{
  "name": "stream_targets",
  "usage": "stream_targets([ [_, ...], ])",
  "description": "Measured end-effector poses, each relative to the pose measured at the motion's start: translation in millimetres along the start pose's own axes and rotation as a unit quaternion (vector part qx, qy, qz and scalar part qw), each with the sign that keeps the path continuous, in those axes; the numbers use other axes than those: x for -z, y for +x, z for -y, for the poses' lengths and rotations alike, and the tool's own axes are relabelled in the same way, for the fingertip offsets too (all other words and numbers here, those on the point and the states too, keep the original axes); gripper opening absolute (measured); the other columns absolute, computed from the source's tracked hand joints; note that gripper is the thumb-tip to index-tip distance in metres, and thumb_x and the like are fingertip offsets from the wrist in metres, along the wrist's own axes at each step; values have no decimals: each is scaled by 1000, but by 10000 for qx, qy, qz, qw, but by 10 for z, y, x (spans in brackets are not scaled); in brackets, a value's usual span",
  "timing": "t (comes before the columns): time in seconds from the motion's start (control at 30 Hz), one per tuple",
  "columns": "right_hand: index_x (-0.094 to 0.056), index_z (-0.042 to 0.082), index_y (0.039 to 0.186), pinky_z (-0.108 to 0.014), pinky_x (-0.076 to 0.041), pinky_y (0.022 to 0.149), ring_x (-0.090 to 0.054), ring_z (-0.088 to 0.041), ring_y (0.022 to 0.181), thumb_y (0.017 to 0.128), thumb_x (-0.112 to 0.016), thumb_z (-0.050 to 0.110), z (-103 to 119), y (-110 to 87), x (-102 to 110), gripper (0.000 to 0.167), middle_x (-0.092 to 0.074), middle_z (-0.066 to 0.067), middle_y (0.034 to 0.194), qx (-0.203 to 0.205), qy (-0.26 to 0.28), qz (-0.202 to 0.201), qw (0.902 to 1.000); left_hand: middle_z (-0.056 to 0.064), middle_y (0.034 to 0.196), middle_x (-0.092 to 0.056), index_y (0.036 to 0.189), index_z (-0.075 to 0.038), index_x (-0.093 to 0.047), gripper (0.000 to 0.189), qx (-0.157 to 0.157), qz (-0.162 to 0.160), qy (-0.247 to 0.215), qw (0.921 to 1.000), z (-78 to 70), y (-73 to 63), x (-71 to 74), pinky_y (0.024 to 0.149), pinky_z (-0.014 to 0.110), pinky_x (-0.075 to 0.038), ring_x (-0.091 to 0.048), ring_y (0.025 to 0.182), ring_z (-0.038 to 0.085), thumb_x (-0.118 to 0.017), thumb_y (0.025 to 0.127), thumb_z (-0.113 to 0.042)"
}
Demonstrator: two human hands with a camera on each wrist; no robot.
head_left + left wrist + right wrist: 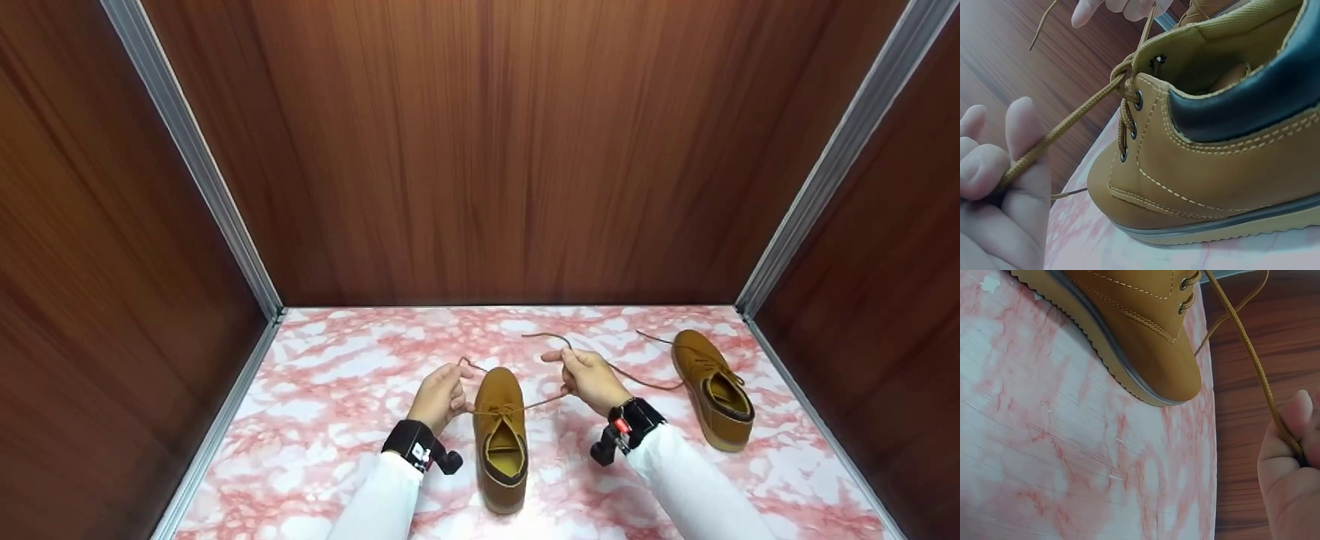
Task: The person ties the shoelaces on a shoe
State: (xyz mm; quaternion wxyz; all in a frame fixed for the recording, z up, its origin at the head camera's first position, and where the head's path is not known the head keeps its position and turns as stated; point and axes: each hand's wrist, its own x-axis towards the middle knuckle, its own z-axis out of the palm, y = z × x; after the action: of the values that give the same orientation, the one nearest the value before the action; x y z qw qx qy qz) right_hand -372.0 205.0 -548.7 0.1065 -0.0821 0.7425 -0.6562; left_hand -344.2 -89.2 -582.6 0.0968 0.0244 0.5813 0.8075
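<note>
A tan lace-up shoe (497,388) stands on the table between my hands, toe pointing away from me. My left hand (441,394) grips one end of its shoelace (1075,115) on the shoe's left side. On the other side my right hand (592,379) holds the other lace end (1249,349), which runs taut from the eyelets. In the left wrist view the two laces cross at the top of the eyelets (1138,100). Loose lace tails stick out past both hands.
A second tan shoe (712,390) stands to the right, with a long lace trailing left from it. The table top (337,450) has a red and white marbled pattern. Brown wood-look panels (510,150) rise at the back and both sides.
</note>
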Motion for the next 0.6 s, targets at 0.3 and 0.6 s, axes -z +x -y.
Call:
stream_targets([
  [0.3, -73, -3, 116, -26, -42, 58, -38, -11, 53, 114, -42, 28, 9, -5, -5, 44, -38, 6, 57, -13, -263, -589, 9979, -10, 58, -29, 109, -2, -61, 26, -19, 4, 149, 9999, 1, 6, 6, 55, 22, -38, -29, 51, 5, -46, 112, -23],
  [0.6, -53, 1, 78, -26, -40, 55, -33, -10, 52, 114, -39, 25, -59, -15, 80, 46, -35, 5, 55, -317, -59, -671, 9972, -10, 54, -28, 101, -8, -65, 21, -106, -230, 235, 9994, -8, -35, 40, 48, 19, -33, -25, 46, 4, -49, 110, -17],
])
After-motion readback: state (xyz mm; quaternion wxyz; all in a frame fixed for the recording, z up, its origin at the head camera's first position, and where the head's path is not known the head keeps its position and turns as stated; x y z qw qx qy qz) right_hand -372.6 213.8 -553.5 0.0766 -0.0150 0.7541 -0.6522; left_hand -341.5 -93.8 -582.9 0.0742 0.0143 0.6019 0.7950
